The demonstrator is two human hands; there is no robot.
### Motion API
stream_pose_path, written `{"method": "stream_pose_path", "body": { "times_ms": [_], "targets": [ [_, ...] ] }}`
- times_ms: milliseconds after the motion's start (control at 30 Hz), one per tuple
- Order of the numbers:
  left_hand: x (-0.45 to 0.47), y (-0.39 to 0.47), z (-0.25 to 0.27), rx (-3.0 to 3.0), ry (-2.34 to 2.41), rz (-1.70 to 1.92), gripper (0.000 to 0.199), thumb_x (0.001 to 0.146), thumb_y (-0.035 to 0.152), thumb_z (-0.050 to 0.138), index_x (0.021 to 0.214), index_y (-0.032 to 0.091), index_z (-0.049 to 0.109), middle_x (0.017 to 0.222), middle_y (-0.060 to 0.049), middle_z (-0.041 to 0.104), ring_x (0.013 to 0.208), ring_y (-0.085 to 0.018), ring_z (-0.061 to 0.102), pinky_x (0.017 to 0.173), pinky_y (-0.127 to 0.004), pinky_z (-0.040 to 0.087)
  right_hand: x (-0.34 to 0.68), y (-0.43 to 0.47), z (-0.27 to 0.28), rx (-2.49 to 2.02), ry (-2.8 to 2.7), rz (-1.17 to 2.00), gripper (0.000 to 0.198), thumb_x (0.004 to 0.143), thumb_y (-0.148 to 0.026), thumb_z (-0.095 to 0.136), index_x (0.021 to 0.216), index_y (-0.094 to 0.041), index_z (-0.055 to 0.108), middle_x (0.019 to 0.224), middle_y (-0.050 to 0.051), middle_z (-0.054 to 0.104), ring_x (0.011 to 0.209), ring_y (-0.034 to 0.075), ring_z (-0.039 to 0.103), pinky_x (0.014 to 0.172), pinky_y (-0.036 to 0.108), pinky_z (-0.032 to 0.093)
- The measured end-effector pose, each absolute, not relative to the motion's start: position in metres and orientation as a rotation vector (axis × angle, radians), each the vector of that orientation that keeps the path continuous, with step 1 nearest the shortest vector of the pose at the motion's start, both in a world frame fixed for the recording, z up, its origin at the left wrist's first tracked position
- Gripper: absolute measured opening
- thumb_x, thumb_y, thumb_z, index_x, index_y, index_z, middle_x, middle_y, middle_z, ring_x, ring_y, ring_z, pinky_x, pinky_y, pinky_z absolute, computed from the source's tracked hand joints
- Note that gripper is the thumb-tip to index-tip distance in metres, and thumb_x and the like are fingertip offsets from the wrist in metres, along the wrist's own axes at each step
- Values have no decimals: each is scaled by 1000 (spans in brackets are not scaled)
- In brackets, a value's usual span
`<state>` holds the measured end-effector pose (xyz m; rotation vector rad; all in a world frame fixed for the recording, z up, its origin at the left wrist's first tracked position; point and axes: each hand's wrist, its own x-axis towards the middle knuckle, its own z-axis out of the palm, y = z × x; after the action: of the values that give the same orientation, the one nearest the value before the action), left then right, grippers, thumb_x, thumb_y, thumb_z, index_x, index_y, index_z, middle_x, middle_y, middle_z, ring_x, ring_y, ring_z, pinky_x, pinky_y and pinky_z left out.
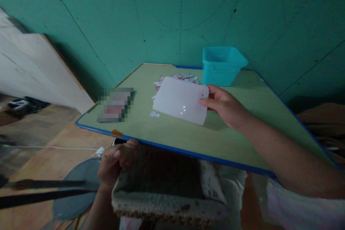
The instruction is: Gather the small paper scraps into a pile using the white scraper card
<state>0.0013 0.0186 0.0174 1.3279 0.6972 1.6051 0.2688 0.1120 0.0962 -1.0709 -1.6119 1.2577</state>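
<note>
My right hand (228,107) pinches the right edge of a thin white plastic board (179,99) with rounded corners and a small hole near that edge. The board is tilted low over the table, partly covering a pile of small white paper-like pieces (185,77). Two of these pieces (154,114) lie by its lower left corner. My left hand (117,160) is closed at the table's front edge, next to a cloth-covered container (167,205); what its fingers grip is hidden.
A turquoise plastic bin (222,66) stands at the back right of the pale green table (237,143), against a green wall (167,14). A blurred-out flat object (115,106) lies at the left. Below are a round grey seat (74,201) and a white cord (54,147).
</note>
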Motion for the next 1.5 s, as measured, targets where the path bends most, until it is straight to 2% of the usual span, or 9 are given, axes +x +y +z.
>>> {"method": "stream_pose_path", "body": {
  "times_ms": [300, 467, 600, 867, 1033, 1200, 1500],
  "targets": [
    [3, 17, 19, 1317, 695, 1632, 30, 73, 28, 48, 44, 21, 53, 36, 4, 49, 37, -14, 41, 60, -34, 30, 298, 142, 89, -1326, -1593, 458, 17, 72, -23, 47, 88, -19, 51, 88, 5, 61, 79, 19, 56, 64, 32, 43],
    [4, 16, 20, 1320, 741, 1625, 32, 72, 29, 48, 42, 21, 51, 35, 3, 49, 36, -14, 40, 60, -35, 31, 300, 138, 90, -1444, -1668, 224, 14, 74, -24, 46, 87, -20, 51, 84, 6, 61, 75, 19, 56, 64, 31, 41],
    [4, 16, 20, 1330, 726, 1611, 31, 72, 29, 47, 43, 21, 50, 35, 3, 48, 35, -14, 39, 63, -36, 32, 299, 136, 90, -1457, -1694, 175, 15, 74, -24, 46, 88, -20, 52, 85, 7, 61, 76, 20, 56, 64, 30, 40],
    [2, 17, 20, 1339, 703, 1585, 30, 72, 28, 47, 43, 20, 48, 35, 3, 48, 35, -14, 40, 61, -36, 30, 301, 135, 93, -1388, -1713, 302, 25, 74, -20, 43, 98, -20, 51, 89, 7, 61, 83, 21, 55, 64, 31, 40],
    [1, 18, 19, 1343, 699, 1571, 31, 72, 29, 47, 43, 20, 49, 36, 3, 49, 37, -14, 40, 58, -37, 28, 300, 134, 94, -1445, -1686, 190, 21, 73, -20, 45, 93, -19, 53, 85, 8, 61, 81, 21, 55, 64, 31, 39],
    [3, 17, 20, 1339, 713, 1591, 31, 72, 28, 47, 43, 20, 49, 36, 3, 49, 36, -14, 42, 58, -35, 28, 298, 135, 91, -1404, -1738, 238, 20, 75, -22, 44, 94, -20, 52, 86, 7, 61, 80, 20, 55, 64, 30, 39],
    [3, 17, 21, 1341, 708, 1577, 30, 72, 29, 47, 43, 20, 48, 36, 3, 49, 37, -14, 40, 62, -36, 30, 298, 133, 92, -1518, -1794, 14, 14, 77, -29, 44, 84, -21, 52, 72, 5, 58, 66, 18, 53, 59, 29, 35]
  ]
}}
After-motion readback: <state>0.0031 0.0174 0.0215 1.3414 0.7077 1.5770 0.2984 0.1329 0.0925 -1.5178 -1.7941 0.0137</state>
